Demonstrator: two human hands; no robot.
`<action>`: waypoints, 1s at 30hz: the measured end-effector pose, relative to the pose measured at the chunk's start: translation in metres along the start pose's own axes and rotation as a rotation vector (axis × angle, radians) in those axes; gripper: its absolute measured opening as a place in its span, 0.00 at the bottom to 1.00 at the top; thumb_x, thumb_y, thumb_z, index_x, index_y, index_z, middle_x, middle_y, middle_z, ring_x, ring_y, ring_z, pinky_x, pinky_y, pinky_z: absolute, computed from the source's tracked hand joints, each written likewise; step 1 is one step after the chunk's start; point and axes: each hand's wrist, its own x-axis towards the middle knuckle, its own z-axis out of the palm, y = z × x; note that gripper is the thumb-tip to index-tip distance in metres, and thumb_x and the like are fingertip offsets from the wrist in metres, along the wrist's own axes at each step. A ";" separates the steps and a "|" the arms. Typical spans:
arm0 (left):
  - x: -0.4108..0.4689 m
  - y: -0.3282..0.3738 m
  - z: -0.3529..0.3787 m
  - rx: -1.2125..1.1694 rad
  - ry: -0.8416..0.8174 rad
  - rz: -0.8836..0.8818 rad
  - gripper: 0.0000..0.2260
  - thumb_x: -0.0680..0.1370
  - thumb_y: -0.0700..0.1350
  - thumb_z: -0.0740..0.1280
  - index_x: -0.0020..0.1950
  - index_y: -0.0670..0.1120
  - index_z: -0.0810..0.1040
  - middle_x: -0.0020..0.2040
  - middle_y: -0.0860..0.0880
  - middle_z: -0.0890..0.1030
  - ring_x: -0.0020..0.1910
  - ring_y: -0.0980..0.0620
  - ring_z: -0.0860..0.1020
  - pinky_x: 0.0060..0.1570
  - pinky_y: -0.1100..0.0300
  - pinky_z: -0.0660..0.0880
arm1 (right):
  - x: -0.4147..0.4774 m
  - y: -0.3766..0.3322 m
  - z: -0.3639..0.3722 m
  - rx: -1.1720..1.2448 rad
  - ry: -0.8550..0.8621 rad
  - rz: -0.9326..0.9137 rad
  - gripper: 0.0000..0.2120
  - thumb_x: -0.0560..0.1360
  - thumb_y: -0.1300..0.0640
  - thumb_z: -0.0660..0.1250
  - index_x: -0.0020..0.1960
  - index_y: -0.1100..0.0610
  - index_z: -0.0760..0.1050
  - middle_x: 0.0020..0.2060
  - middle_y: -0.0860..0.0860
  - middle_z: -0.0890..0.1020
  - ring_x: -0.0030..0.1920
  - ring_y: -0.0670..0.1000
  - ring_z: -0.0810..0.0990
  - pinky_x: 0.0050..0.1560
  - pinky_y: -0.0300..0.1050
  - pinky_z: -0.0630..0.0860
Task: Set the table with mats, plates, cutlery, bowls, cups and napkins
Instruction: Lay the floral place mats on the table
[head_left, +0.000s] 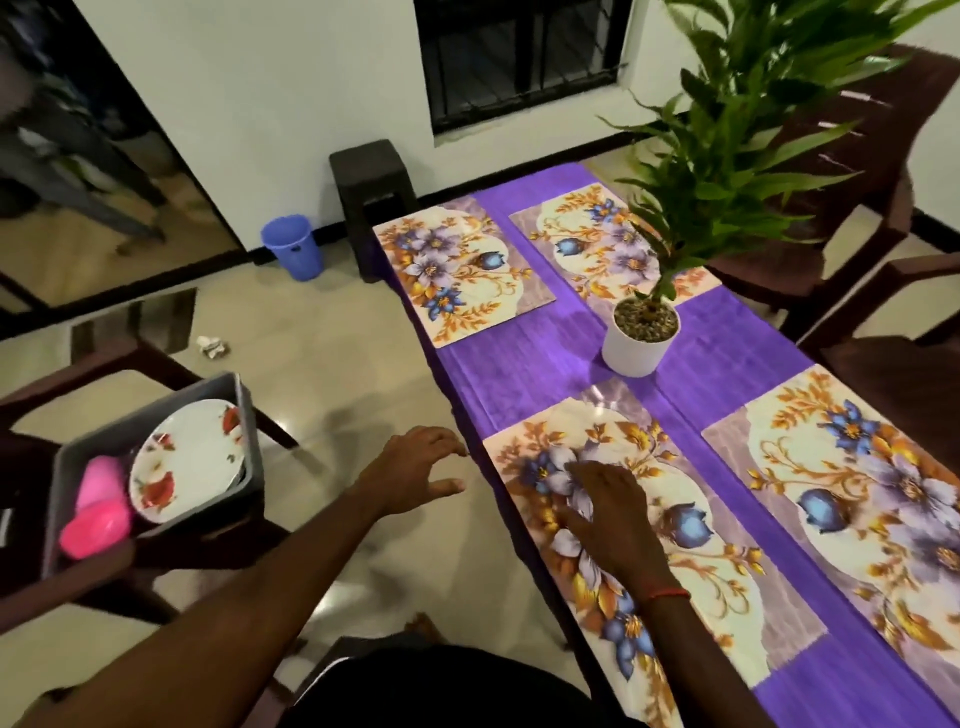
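My right grip (608, 514) lies flat on the nearest floral mat (701, 561), fingers spread and pressing it onto the purple-clothed worktop (727, 353). My left grip (415, 467) hangs off the worktop's edge over the floor, fingers splayed, holding nothing.

The mat looks thin, glossy and light. I judge it will skate on the cloth, so I would shift it with a flat palm or lift it by a corner. Three more mats (462, 275) lie further along.

The plates (187, 457) stand tilted in a grey bin (156, 415) on a chair to my left, beside pink cups (98, 509). The plates look stiff and smooth, perhaps breakable, so I would take the front one by its rim, thumb on the face and fingers behind. The cups seem to be light plastic, easy to take round the body.

I cannot count the plates behind the front one. The bin's depths are hidden, and I make out no cutlery, bowls or napkins. The potted plant's (641, 338) leaves cover part of the far right mat, and my mat's near end is cut off.
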 end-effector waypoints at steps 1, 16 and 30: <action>-0.003 -0.005 -0.001 -0.007 -0.005 -0.024 0.30 0.72 0.72 0.59 0.67 0.58 0.77 0.70 0.57 0.75 0.69 0.53 0.71 0.65 0.49 0.71 | 0.006 -0.009 0.000 -0.003 -0.017 -0.017 0.25 0.72 0.42 0.64 0.64 0.54 0.77 0.56 0.53 0.82 0.56 0.59 0.78 0.58 0.54 0.73; -0.060 -0.118 -0.030 -0.165 0.100 -0.259 0.23 0.76 0.63 0.69 0.69 0.57 0.75 0.69 0.56 0.75 0.70 0.53 0.70 0.68 0.49 0.67 | 0.107 -0.123 0.071 -0.070 -0.207 -0.227 0.27 0.70 0.38 0.68 0.64 0.51 0.78 0.57 0.51 0.81 0.59 0.58 0.77 0.57 0.56 0.76; -0.161 -0.255 -0.045 -0.228 0.161 -0.580 0.23 0.77 0.65 0.66 0.69 0.58 0.74 0.68 0.56 0.76 0.66 0.54 0.73 0.65 0.50 0.71 | 0.209 -0.259 0.176 -0.133 -0.553 -0.495 0.25 0.77 0.39 0.66 0.71 0.43 0.69 0.69 0.47 0.73 0.71 0.52 0.66 0.70 0.54 0.65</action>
